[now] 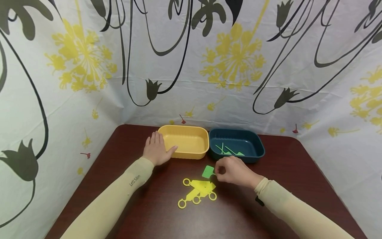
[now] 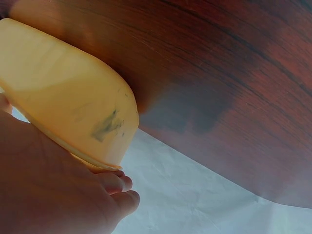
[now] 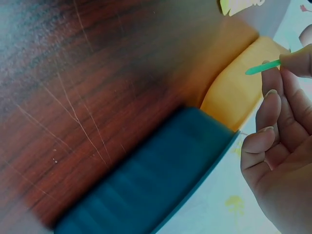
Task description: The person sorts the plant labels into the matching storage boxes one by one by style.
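My right hand [image 1: 234,170] pinches the thin stem of a green plant label [image 1: 208,171] between thumb and fingertips, in front of the blue tray. The label's square head points left, and its pointed stem end [image 3: 263,67] sticks out past the fingers in the right wrist view. With fingers straight, my left hand [image 1: 156,149] rests on the left rim of the yellow tray [image 1: 191,156]. More green labels [image 1: 229,152] lie inside the dark blue tray [image 1: 258,149]. Several yellow ring tags [image 1: 200,189] lie overlapping on the table below the held label.
Both trays stand side by side near the back edge of the dark wooden table [image 1: 155,212]. Behind and beside it hangs a white patterned cloth [image 1: 179,76].
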`<action>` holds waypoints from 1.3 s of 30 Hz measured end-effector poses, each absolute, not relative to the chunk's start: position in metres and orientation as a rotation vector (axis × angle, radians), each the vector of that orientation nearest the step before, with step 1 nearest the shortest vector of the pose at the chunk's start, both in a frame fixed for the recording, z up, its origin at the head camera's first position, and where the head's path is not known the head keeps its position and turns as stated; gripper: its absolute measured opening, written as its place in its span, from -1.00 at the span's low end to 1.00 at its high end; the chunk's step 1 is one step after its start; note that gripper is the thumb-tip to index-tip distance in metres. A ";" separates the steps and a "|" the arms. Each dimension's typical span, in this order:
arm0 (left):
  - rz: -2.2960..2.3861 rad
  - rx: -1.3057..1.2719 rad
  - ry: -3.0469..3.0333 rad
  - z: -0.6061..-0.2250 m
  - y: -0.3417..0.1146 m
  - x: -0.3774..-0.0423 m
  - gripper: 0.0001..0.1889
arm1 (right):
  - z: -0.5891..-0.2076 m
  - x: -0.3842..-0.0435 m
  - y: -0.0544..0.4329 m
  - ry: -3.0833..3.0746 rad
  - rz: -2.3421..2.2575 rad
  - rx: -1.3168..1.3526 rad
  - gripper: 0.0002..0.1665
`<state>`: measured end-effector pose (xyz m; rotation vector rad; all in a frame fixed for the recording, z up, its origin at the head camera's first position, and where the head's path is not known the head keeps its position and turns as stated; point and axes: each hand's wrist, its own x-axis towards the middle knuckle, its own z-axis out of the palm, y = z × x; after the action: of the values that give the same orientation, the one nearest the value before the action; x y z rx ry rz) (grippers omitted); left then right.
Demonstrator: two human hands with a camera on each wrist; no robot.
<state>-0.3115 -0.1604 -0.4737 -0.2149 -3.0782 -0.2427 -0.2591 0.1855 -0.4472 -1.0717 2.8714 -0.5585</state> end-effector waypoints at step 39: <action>-0.228 -0.219 -3.077 -0.472 -0.160 -0.311 0.12 | -0.405 -0.291 0.200 3.018 -0.712 -1.094 -0.93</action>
<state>-0.3114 -0.1604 -0.4725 -0.2189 -3.0772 -0.2282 -0.2909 0.1997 -0.4051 -1.0938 3.0178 -0.7115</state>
